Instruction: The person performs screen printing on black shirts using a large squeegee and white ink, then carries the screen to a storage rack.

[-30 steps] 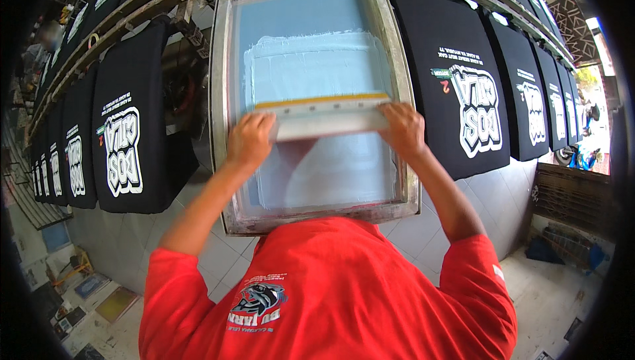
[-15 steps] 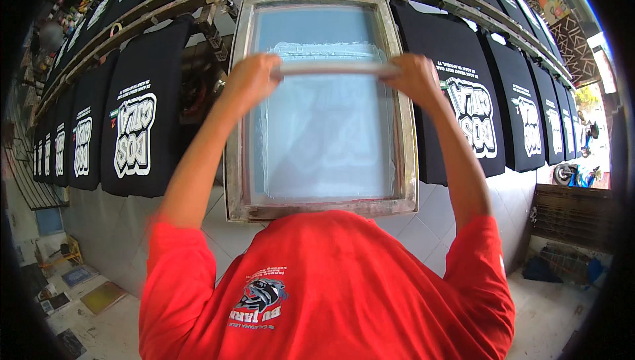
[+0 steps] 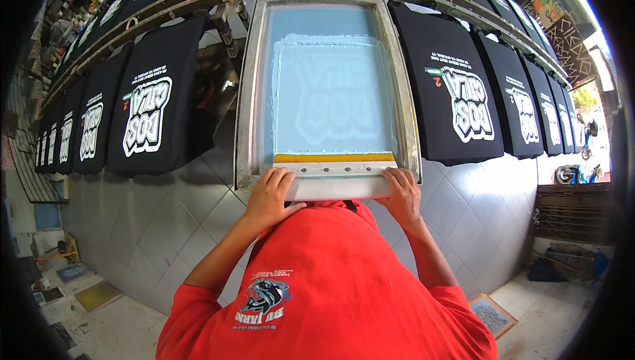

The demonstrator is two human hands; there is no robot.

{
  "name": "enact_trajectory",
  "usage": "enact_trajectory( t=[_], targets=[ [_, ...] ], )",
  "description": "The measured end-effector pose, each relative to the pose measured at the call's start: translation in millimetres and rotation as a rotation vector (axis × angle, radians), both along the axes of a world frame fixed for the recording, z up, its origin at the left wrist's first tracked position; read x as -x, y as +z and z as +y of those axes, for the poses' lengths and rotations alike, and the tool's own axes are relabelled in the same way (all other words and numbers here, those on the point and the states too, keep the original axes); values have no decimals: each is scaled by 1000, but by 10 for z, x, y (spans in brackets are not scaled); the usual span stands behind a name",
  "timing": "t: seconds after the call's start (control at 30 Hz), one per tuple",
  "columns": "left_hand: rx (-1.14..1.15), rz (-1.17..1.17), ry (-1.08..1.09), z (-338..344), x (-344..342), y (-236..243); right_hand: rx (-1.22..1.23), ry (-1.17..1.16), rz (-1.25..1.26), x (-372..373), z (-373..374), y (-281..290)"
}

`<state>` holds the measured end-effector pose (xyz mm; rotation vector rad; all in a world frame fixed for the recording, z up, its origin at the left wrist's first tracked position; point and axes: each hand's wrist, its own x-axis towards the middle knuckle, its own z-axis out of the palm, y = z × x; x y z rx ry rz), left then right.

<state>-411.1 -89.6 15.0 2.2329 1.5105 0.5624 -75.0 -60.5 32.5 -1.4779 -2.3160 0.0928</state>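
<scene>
Over grey tiles point(image 3: 178, 218), fingers point(image 3: 278, 180) hold a squeegee point(image 3: 337, 178) (yellow-bladed).

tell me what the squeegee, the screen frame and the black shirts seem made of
Squeegee handle: pale, smooth, with a row of bolt-like dots, likely metal; its glossy amber blade suggests rubber or plastic. Screen frame: dull and stained, so wood or metal is unclear. Black shirts: matte fabric, perhaps cotton, from their soft edges.

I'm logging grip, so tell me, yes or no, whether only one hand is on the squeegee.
No, the left hand and the right hand both grip the squeegee, one at each end.
</scene>
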Motion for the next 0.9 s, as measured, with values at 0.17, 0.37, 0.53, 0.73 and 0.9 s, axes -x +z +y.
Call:
enact_trajectory(
  t=[0.17,0.37,0.53,0.73,0.9],
  targets=[
    [19,-134,16,5,75,69,132,37,86,-41,-16,131],
    [47,-132,917,216,689,-754,221,-674,403,-581,324,-247],
    [438,-411,905,381,758,-668,469,-831,399,-603,528,-483],
    [403,-453,900,216,1301,-376,365,-837,384,113,392,74],
    [374,-463,881,68,2381,-234,370,-809,396,1156,197,36]
  ],
)
